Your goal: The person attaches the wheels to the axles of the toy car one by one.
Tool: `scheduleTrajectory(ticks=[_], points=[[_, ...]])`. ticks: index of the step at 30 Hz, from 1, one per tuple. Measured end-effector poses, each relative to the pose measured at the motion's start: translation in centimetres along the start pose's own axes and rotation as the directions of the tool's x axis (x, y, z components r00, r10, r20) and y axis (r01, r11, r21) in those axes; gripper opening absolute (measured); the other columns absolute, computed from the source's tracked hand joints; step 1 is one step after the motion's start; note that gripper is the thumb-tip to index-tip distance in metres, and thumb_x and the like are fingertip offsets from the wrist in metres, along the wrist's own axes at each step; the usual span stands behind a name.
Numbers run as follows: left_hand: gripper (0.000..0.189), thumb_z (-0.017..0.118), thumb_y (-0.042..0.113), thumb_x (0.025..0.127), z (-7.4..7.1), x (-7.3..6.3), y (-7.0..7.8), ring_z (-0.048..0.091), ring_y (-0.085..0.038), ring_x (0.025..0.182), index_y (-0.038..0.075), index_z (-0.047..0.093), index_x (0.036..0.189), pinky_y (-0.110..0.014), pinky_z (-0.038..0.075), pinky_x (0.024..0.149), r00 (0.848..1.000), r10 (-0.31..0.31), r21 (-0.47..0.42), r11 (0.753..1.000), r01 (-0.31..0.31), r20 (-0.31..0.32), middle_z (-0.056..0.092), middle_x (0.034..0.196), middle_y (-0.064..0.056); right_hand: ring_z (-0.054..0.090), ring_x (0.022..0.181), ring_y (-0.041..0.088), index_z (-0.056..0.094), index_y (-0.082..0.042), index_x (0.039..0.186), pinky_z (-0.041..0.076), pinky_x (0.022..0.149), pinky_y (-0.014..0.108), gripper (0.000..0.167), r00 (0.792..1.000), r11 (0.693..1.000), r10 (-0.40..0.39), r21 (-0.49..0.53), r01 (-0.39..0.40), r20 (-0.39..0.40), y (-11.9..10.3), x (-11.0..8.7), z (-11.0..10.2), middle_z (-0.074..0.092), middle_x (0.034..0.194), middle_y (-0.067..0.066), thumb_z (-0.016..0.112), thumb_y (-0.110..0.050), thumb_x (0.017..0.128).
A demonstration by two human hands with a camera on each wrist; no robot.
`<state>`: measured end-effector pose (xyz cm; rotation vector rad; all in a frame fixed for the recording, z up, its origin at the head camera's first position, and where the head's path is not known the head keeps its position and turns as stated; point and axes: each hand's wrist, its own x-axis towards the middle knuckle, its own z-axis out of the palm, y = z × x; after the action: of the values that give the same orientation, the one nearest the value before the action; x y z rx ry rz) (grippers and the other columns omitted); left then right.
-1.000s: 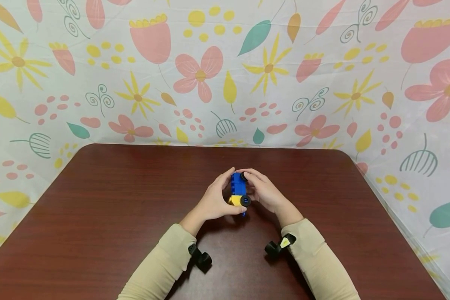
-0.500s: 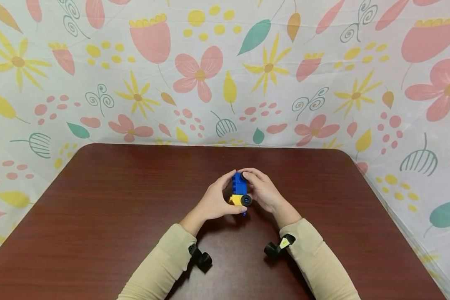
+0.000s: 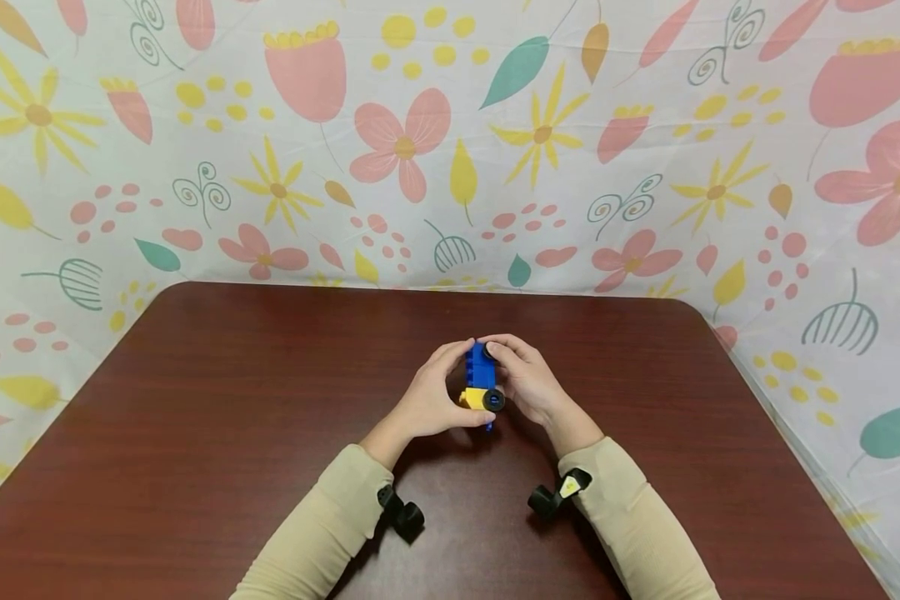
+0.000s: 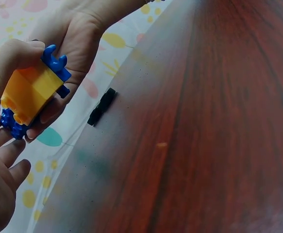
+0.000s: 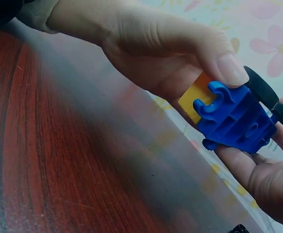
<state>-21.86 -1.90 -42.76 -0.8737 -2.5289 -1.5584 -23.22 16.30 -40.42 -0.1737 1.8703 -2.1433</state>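
Note:
A small toy vehicle of blue and yellow building blocks [image 3: 481, 371] with black wheels [image 3: 493, 401] is held over the table between both hands. My left hand [image 3: 429, 402] grips it, thumb at the yellow end and fingers reaching the far blue end. On the other side, my right hand [image 3: 531, 385] holds it by the far wheel. The left wrist view shows the yellow block [image 4: 34, 90] with a blue hook [image 4: 55, 60] beside the left thumb. In the right wrist view the ribbed blue underside [image 5: 238, 119] faces the camera. Some of the right fingers are hidden behind the toy.
The dark reddish-brown table [image 3: 270, 400] extends around the hands. Behind and at its sides hangs a floral-printed white cloth [image 3: 450, 167]. Black wrist cameras sit at the left cuff [image 3: 401, 517] and the right cuff [image 3: 558, 493].
The toy has shifted very slightly to the right with both hands still on it. The head view has tilted a little; otherwise the grip looks the same.

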Motion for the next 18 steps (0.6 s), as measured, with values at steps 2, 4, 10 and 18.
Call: scheduleTrajectory(ticks=[2,4,10,18], points=[[0.100,0.087,0.031,0.064,0.01,0.00,0.00,0.043,-0.019,0.129,0.010,0.034,0.147,-0.043,0.042,0.105,1.000,0.000,0.002,1.000,0.000,-0.006,0.041,0.143,-0.005,0.057,0.087,0.015,0.058,-0.017,0.109,0.054,0.071,0.028,0.019,1.000,1.000,-0.003,-0.002,0.003,0.003,-0.02,0.00,-0.01,0.056,0.109,0.003,0.047,-0.028,0.100],[0.100,0.087,0.031,0.064,0.01,0.01,0.01,0.043,-0.020,0.129,0.011,0.035,0.147,-0.044,0.042,0.104,1.000,-0.004,0.007,1.000,0.004,-0.010,0.041,0.142,-0.004,0.057,0.087,0.015,0.059,-0.017,0.109,0.053,0.071,0.028,0.019,1.000,1.000,-0.006,-0.008,0.006,0.004,-0.05,0.01,-0.01,0.056,0.108,0.003,0.047,-0.029,0.100],[0.100,0.087,0.032,0.064,-0.05,0.04,0.07,0.042,-0.026,0.129,0.010,0.035,0.146,-0.049,0.041,0.103,1.000,-0.013,0.006,1.000,0.013,-0.015,0.040,0.142,-0.006,0.058,0.086,0.015,0.059,-0.016,0.109,0.053,0.071,0.027,0.019,1.000,1.000,-0.018,-0.022,0.018,-0.011,-0.13,-0.06,0.15,0.057,0.107,0.003,0.047,-0.028,0.100],[0.099,0.087,0.034,0.064,-0.03,0.01,0.07,0.043,-0.026,0.129,0.013,0.036,0.146,-0.046,0.043,0.103,1.000,-0.007,0.014,1.000,0.007,-0.016,0.041,0.142,-0.005,0.059,0.085,0.016,0.058,-0.012,0.112,0.053,0.071,0.028,0.023,0.999,0.999,-0.033,-0.022,0.032,-0.024,-0.19,-0.24,0.29,0.059,0.104,0.001,0.049,-0.028,0.099]])
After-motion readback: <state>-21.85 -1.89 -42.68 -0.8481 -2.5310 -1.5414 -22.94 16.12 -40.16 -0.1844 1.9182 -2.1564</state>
